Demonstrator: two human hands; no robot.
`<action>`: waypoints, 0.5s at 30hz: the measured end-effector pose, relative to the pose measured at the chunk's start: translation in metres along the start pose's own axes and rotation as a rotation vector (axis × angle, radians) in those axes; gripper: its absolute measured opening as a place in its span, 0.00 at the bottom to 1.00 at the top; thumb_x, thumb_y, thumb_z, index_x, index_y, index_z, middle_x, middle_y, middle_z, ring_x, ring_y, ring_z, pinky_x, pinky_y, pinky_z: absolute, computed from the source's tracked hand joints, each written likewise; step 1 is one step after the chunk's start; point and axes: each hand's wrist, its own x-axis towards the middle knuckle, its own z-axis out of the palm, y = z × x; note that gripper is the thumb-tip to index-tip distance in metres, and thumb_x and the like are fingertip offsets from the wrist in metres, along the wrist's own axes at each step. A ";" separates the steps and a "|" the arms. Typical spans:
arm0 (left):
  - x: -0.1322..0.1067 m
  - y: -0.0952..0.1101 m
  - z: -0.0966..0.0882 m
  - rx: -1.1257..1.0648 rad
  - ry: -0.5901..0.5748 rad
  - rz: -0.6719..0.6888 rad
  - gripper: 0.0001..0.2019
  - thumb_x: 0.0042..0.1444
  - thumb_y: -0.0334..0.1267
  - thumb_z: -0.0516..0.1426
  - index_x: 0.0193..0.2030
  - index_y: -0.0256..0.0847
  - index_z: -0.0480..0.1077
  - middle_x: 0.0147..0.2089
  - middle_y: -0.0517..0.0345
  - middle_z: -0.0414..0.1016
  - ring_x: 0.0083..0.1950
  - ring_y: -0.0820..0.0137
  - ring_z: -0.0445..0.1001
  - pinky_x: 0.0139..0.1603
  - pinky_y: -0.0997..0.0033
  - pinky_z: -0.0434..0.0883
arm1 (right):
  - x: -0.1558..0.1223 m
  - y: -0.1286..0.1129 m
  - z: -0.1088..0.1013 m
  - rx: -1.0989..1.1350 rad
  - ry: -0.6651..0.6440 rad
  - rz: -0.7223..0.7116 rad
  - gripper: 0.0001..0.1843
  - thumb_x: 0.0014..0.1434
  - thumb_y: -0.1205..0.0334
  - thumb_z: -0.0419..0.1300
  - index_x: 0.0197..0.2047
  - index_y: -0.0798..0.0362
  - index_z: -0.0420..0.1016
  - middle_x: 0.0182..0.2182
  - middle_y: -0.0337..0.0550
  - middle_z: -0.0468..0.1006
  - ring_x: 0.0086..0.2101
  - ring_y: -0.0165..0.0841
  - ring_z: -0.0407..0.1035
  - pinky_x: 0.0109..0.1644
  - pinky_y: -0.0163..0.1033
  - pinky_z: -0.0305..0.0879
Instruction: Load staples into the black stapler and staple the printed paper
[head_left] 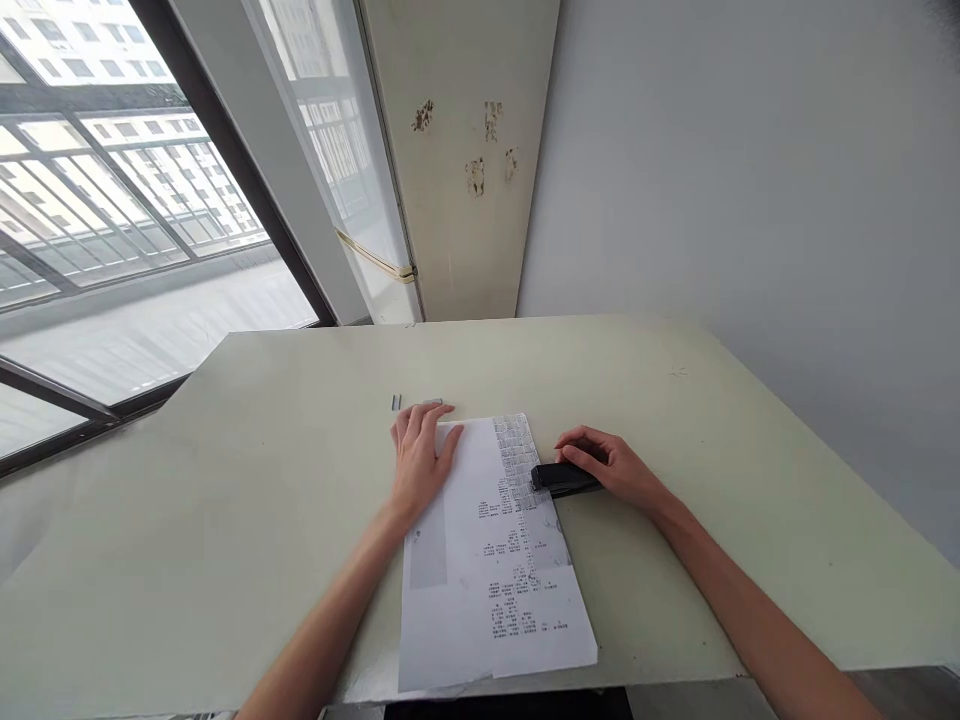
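Note:
A sheaf of printed paper lies on the table, its near edge at the table's front. My left hand rests over the paper's upper left corner, fingers spread, with the thumb lying on the sheet. On the right side, my right hand is closed around a black stapler. The stapler's front end reaches over the paper's right edge; whether the sheets sit between its jaws I cannot tell. Just beyond my left fingertips are a small strip of staples and another small grey piece, partly hidden by the fingers.
The pale green table spreads out on both sides of the paper. A grey wall borders it on the right. At the back stands a cream cabinet side with peeled patches. A dark-framed window is on the left.

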 end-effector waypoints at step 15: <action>-0.101 0.056 -0.011 0.058 -0.499 0.476 0.35 0.70 0.57 0.56 0.78 0.48 0.54 0.83 0.46 0.38 0.82 0.44 0.37 0.77 0.31 0.53 | 0.022 -0.051 0.045 -0.523 0.084 0.043 0.29 0.76 0.42 0.39 0.59 0.44 0.74 0.65 0.47 0.73 0.67 0.44 0.63 0.71 0.55 0.58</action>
